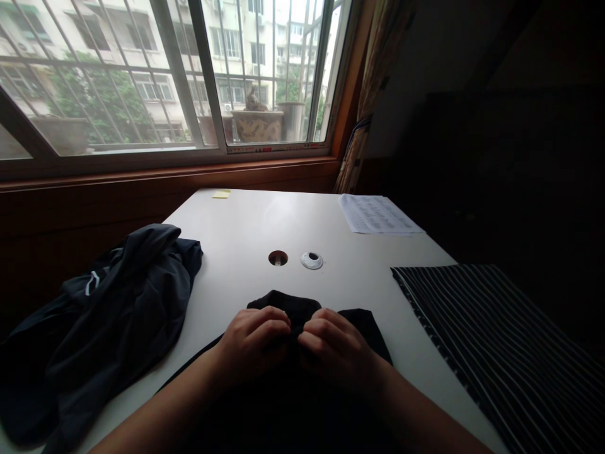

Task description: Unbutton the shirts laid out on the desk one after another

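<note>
A black piece of cloth (283, 302), perhaps a garment, lies on the near part of the white table (236, 230). My left hand (253, 343) has its fingers curled round a fold of it. Close by on the right, my right hand (333, 347) grips the same cloth, also with bent fingers. A small gap parts the two hands. Dark shadow hides the thumbs and most of the cloth nearest me, so its exact kind cannot be made out.
A heap of dark grey and navy clothing (137, 302) hangs over the left edge. Black striped fabric (486, 321) covers the right side. Printed papers (378, 214), a yellow sticky note (221, 194), a cable hole (278, 258) and its round cover (312, 260) are farther back, below a barred window (265, 75).
</note>
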Demonstrator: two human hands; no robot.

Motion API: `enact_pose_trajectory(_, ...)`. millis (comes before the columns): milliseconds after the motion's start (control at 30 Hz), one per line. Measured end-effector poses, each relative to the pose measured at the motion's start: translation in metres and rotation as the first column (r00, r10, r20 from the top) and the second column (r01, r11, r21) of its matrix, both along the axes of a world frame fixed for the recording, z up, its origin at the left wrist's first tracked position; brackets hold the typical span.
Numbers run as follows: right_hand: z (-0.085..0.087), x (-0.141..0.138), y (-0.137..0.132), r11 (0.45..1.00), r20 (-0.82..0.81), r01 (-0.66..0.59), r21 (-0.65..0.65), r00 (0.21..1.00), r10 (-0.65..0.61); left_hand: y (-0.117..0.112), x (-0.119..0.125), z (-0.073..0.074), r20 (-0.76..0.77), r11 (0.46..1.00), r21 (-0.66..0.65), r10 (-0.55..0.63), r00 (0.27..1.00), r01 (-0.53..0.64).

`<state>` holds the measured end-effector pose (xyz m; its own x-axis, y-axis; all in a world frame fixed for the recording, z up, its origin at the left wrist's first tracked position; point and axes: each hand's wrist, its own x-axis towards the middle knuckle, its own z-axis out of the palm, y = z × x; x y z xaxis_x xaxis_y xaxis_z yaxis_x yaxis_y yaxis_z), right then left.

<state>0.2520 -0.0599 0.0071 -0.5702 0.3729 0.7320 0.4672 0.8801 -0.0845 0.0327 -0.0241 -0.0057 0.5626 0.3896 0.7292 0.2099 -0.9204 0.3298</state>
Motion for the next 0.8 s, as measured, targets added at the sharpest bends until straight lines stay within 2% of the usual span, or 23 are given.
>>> enact_pose_trajectory(367,-0.0016,0.0015,-0.0006,0.999,-0.001,-0.046,-0.029,0.999,0.046,-0.0014,-0.0004,0.0036,0.015,1.0,0.017,0.005,1.0,-0.005)
enact_pose_trajectory(800,-0.0016,-0.0003,0.0003,1.0,-0.068,-0.007,-0.013,0.998,0.006,-0.0025,0.0009,0.0049,0.047,1.0,-0.004,0.026,0.999,-0.025)
